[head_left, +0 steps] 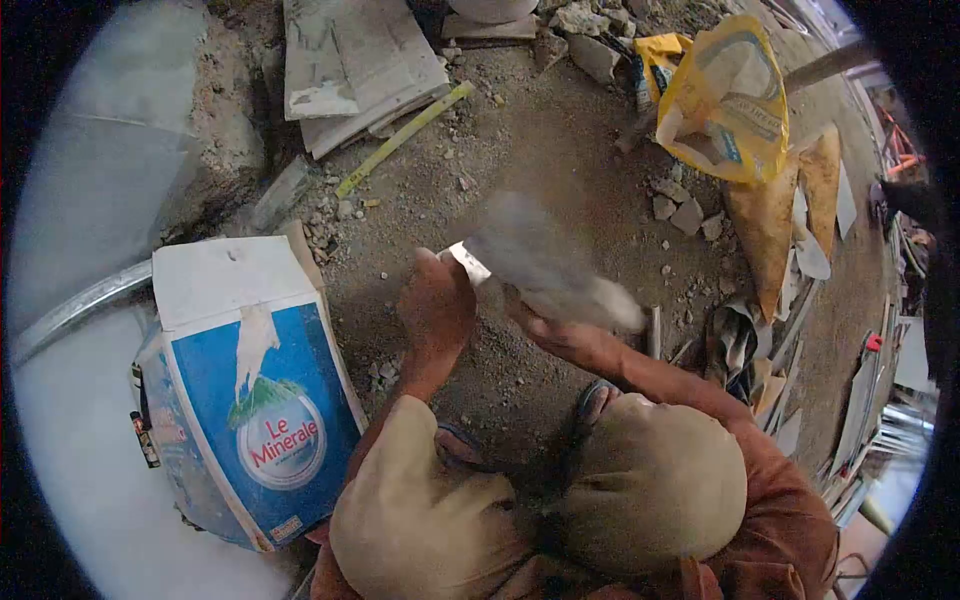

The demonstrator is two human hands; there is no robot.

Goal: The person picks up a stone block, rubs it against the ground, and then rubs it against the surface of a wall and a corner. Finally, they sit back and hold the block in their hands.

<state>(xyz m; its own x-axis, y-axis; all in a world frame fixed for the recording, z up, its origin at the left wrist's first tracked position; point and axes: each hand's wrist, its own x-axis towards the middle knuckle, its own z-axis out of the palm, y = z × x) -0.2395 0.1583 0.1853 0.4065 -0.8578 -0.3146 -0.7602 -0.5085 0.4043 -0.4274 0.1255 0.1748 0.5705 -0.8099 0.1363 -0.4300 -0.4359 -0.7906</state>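
Note:
My left hand (438,302) is closed in front of my knees. From its top sticks out a small shiny metal piece (470,262), flat and bright; its full shape is hidden by the fingers. My right hand (565,338) is closed at the lower edge of a blurred grey-white thing (535,255), limp-looking like a cloth. Motion smears this thing, so its kind cannot be made out. It reaches from near the metal piece out to the right, over the dusty ground (580,150).
To my left stands a blue and white Le Minerale carton (250,400). Ahead lie pale boards (365,55) and a yellow strip (405,138). A yellow plastic bag (730,100), rubble (595,57) and brown paper (770,220) lie ahead and to the right.

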